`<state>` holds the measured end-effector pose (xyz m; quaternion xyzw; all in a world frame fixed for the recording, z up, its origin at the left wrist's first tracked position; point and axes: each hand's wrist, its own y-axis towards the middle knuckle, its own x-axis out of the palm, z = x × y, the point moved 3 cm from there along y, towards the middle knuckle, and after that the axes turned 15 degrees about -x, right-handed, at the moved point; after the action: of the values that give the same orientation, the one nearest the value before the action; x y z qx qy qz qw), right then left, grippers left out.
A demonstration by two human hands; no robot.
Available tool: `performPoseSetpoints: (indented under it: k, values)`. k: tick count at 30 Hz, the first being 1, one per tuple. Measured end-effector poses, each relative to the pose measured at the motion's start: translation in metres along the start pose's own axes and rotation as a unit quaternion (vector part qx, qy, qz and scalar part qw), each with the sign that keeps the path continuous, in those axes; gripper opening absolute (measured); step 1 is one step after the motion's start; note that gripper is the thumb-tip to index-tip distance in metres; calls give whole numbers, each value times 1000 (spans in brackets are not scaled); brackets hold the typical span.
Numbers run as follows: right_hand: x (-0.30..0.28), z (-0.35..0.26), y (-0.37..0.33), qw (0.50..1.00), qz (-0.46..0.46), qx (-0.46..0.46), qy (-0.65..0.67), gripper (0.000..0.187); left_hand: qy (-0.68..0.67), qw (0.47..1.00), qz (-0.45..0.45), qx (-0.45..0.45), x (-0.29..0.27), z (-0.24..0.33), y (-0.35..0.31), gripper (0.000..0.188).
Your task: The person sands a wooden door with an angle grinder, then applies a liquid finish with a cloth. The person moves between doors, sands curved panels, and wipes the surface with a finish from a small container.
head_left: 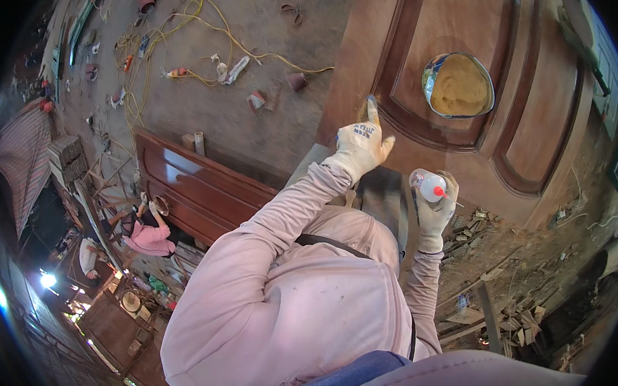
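Observation:
A reddish-brown wooden door panel [436,32] with carved mouldings lies in front of me. My left hand [364,141], in a pale work glove, reaches onto the panel's near left part. Its index finger is stretched out, with a darkened tip at the wood beside the moulding; the thumb stands apart. The other fingers are hard to see, and I see nothing held. My right hand [435,212], also gloved, grips a small white squeeze bottle [427,184] with a red cap and thin nozzle, near the panel's close edge. A shiny metal container [427,79] of tan powder sits on the panel.
Another glossy wooden panel [197,187] stands at the left. Behind it, a person in pink [151,237] works with both hands. Yellow cables [240,44] and scraps litter the floor at the far left. Wood offcuts [526,323] pile up at the lower right.

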<state>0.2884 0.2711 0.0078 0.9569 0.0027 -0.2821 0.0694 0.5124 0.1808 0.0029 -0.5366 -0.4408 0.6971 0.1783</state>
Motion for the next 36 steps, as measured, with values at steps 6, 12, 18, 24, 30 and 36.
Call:
performPoseSetpoints:
  k: [6, 12, 18, 24, 30, 36]
  values:
    - [2, 11, 3, 999, -30, 10, 29, 59, 38, 999, -4, 13, 17, 3, 7, 95]
    - [-17, 14, 29, 995, -82, -59, -7, 60, -31, 998, 52, -8, -3, 15, -2, 94]
    - [-34, 33, 32, 994, -91, -67, -2, 61, -19, 996, 31, -85, 23, 7, -2, 91]
    - [-37, 31, 37, 989, -115, -96, -9, 62, 13, 928, 371, -28, 7, 0, -10, 86]
    - [-25, 37, 37, 985, -111, -134, -6, 63, 35, 957, 275, 85, 60, -11, -16, 89]
    - [-13, 38, 33, 982, -108, -149, -38, 63, -66, 979, 190, 31, 45, -10, -29, 85]
